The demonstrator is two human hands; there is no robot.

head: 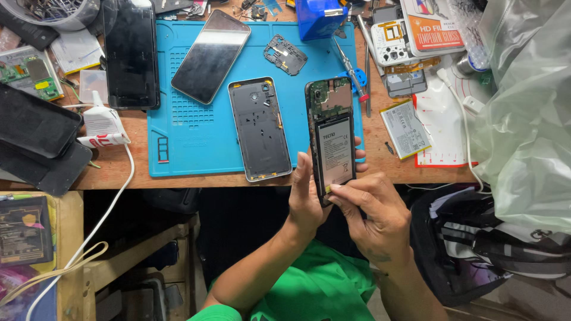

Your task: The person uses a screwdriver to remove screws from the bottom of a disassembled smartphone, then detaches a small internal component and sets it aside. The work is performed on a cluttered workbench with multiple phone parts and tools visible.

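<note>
An opened phone (332, 134) with its back off shows a battery and a circuit board at the top. My left hand (306, 196) grips its lower left side, fingers running up the edge. My right hand (375, 211) holds the lower right corner, with the thumb tip pressed on the bottom of the battery. The phone's grey back cover (259, 128) lies inside-up on the blue work mat (190, 128) just to the left. A small black inner cover plate (286, 54) rests further back on the mat.
A dark phone screen (210, 54) lies on the mat, another phone (130, 53) left of it. A screwdriver (351, 68), loose battery (405, 128), glue tube (102, 125), white cable (107, 208), circuit board (27, 74) and plastic bags (529, 107) crowd the wooden bench.
</note>
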